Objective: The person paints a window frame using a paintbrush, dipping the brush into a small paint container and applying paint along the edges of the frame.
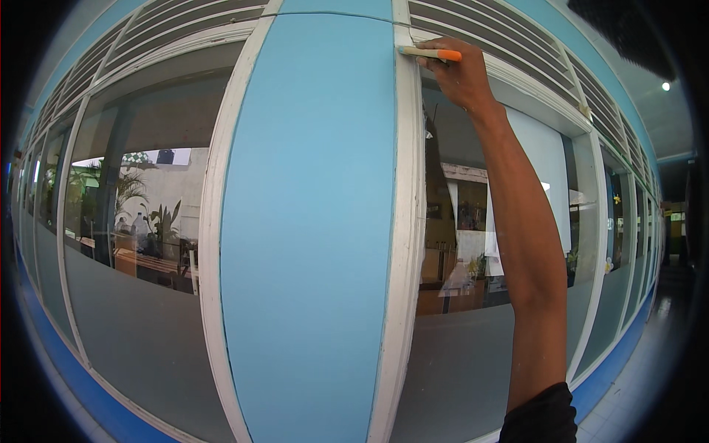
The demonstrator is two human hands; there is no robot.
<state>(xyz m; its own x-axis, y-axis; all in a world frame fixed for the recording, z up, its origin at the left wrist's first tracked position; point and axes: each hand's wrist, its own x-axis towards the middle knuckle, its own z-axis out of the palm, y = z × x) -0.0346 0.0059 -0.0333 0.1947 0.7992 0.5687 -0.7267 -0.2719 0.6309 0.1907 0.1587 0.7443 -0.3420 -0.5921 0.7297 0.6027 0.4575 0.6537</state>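
Overhead, our right hand is clamped on an orange-handled tool — its pale tip touches the top of the white frame, just beside the blue panel. Our left hand is out of view.

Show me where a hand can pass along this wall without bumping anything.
Free: the blue panel, bordered by the white frames left and right, is bare from top to bottom. The frosted lower pane of the left window is bare too. Crowded: the top of the right frame, where the right hand presses an orange-handled tool to the corner, forearm crossing the right window.
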